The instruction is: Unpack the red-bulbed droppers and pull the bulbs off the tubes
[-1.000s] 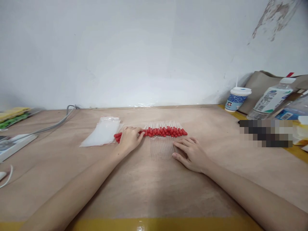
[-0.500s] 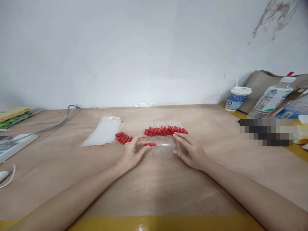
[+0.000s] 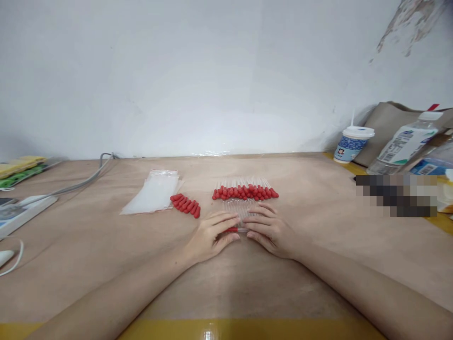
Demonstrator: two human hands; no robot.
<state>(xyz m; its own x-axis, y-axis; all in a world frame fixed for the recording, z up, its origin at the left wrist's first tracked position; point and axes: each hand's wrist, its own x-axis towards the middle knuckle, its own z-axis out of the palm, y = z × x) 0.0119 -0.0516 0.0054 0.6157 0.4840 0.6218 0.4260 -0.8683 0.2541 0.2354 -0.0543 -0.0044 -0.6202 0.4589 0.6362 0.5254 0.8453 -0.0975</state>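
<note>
Head camera: peers forward and down from above the near side of the table (image 3: 311, 179).
Wall (image 3: 212, 85): faced nearly square-on, beyond the table's far edge.
Left hand (image 3: 214, 234), right hand (image 3: 274, 231): viewed from behind the wrists, near, over the table's middle.

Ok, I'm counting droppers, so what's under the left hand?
Part of a red-bulbed dropper, held by the left hand. The end of its bulb and anything beneath the palm are covered.

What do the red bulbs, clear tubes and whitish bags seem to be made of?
Red bulbs: probably rubber, solid-coloured and opaque. Clear tubes: smooth glass or hard plastic; see-through, with glints, which leaves it open. Whitish bags: likely thin plastic film, flat and milky.
</note>
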